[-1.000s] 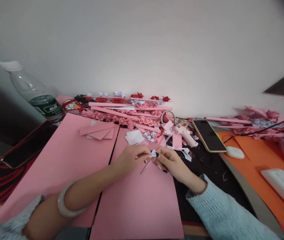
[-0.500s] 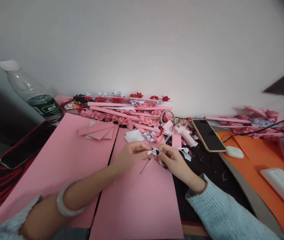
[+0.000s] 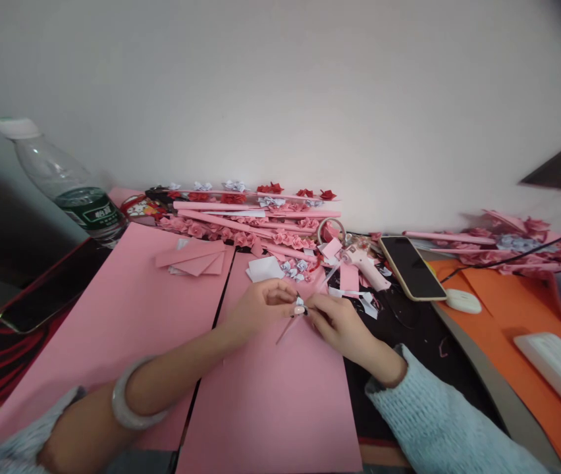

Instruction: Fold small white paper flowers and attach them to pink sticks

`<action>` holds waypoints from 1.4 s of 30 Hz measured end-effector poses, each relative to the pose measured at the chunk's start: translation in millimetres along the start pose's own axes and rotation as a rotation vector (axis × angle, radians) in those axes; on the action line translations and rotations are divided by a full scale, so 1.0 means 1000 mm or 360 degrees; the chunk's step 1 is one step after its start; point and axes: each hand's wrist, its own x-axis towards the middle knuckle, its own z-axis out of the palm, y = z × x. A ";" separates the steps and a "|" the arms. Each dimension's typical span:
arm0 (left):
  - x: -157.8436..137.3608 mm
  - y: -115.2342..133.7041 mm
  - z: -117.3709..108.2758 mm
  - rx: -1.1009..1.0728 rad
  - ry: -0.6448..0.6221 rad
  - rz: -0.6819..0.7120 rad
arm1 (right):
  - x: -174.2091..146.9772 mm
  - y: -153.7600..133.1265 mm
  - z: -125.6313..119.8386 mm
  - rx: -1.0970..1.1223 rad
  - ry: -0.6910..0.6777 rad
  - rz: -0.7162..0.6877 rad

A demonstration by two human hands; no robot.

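Between my fingertips is a small white paper flower (image 3: 299, 302), partly hidden. My left hand (image 3: 265, 308) pinches it with thumb and fingers, the thumbnail facing up. From the other side my right hand (image 3: 342, 324) has its fingers closed at the flower's edge; exactly what they grip is hidden. A thin pink stick (image 3: 284, 330) slants across the pink sheet (image 3: 270, 401) just under my left fingertips. Beyond my hands lie some folded white paper flowers (image 3: 294, 268) and a white paper piece (image 3: 265, 268).
A pink glue gun (image 3: 367, 266), a tape roll (image 3: 330, 230) and a phone (image 3: 413, 266) lie behind my right hand. Rolled pink paper tubes (image 3: 231, 224) and paper roses line the wall. A water bottle (image 3: 83, 197) stands left; a white mouse (image 3: 463, 300) sits right.
My right hand has turned slightly, its fingers now curled lower at the flower's side. The white flower has shifted a little left, and my left thumb has tilted.
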 end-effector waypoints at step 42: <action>-0.006 0.001 0.004 0.0434 0.0052 0.0108 | 0.000 -0.001 0.005 -0.0057 0.0146 0.0253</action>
